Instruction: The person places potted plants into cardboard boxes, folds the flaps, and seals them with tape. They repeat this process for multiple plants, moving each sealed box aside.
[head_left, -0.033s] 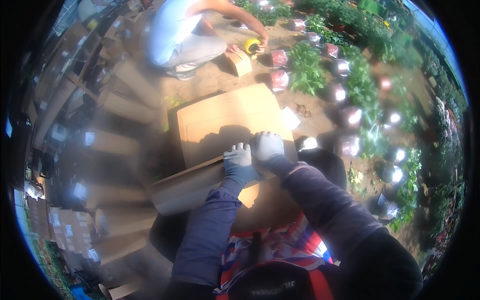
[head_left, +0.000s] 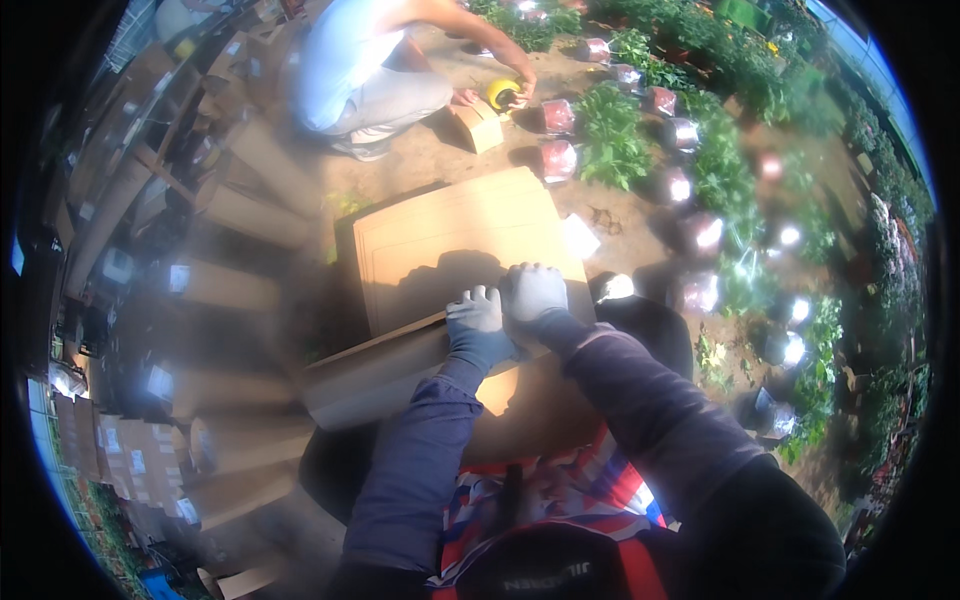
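Note:
A large brown cardboard box (head_left: 455, 240) lies on the dirt ground in front of me, one long flap (head_left: 380, 370) folded down toward my left. My left hand (head_left: 478, 315), in a grey-blue glove, presses flat on the box's near edge where the flap folds. My right hand (head_left: 535, 292), in a pale grey glove, rests flat right beside it on the top panel, and the two gloves touch. Neither hand holds anything. Both my forearms wear dark blue sleeves.
Another person (head_left: 350, 70) in a light blue shirt crouches beyond the box, one hand on a yellow tape roll (head_left: 500, 93) beside a small cardboard box (head_left: 478, 127). Green plants (head_left: 612, 135) and shiny wrapped pots (head_left: 558, 158) line the right. Stacked cardboard boxes (head_left: 215, 280) fill the left.

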